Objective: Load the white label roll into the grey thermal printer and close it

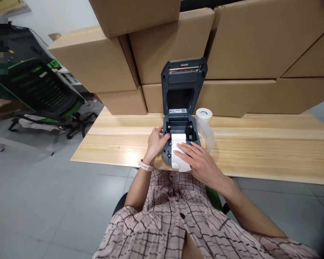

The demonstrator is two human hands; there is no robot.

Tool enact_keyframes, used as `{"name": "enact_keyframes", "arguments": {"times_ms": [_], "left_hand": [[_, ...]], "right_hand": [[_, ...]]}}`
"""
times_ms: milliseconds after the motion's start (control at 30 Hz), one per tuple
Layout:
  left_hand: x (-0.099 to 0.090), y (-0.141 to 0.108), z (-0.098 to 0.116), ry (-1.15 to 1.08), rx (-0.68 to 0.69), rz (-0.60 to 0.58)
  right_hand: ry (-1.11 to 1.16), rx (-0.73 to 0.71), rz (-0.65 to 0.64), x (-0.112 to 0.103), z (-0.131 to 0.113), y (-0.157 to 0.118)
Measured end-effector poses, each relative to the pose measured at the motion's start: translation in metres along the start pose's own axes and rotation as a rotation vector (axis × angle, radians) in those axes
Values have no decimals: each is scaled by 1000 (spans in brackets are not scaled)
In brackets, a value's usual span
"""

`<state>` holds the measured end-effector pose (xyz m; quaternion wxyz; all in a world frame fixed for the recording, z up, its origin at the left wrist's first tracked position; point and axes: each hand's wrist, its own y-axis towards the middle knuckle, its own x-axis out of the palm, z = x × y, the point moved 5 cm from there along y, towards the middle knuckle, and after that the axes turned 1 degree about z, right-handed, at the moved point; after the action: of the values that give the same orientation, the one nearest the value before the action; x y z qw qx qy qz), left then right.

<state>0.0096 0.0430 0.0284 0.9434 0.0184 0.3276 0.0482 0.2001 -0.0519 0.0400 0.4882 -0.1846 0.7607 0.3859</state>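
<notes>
Printer open, paper inside

Head: L hand at printer's L edge, thumb on it; can't tell if fingers clamp. R hand flat on paper, fingers a bit apart. Paper end past printer's front. Roll just R of printer, boxes behind.

In front of me, cardboard boxes rise stacked along the far side of the counter; leftward I see a green-and-black chair on grey floor.
</notes>
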Motion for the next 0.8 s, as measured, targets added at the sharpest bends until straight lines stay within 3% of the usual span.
{"name": "enact_keyframes", "arguments": {"times_ms": [100, 500, 800], "left_hand": [[0, 0, 1, 29, -9, 7], [5, 1, -4, -87, 3, 16], [13, -1, -11, -279, 45, -49]], "right_hand": [[90, 7, 93, 3, 2, -3], [256, -36, 219, 0, 13, -13], [228, -9, 168, -3, 10, -13]]}}
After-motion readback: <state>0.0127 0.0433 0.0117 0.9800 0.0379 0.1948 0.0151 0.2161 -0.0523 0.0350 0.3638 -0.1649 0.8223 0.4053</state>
